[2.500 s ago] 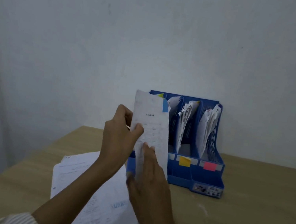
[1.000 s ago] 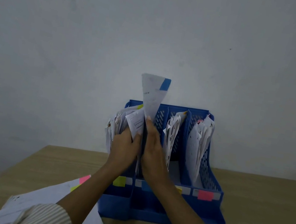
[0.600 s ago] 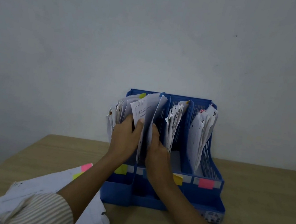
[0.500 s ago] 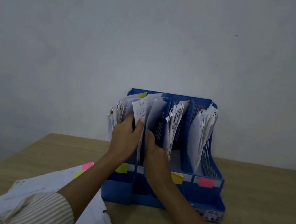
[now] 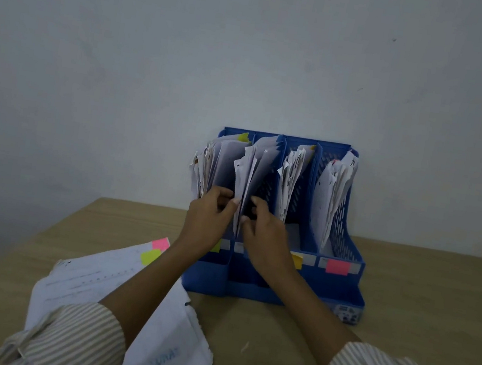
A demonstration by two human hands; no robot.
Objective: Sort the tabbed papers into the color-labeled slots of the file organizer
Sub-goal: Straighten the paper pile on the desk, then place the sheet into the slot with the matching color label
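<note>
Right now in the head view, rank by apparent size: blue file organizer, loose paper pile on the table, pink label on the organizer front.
1. Loose paper pile and blue file organizer: similar spread; the pile lies nearer the camera, so no ranking.
2. Pink label: clearly smallest.

The left hand [image 5: 209,221] and right hand [image 5: 266,236] cover the colour labels on the two left slots of the file organizer [image 5: 347,254], only a sliver of yellow-green peeking out by the left wrist, and whether the fingers actually pinch the standing sheets is hard to tell. The loose paper stack [image 5: 94,279] runs under the left forearm and off the bottom edge, its print too blurred to read. The small sticker [image 5: 346,313] on the organizer's front corner is too tiny to make out.
</note>
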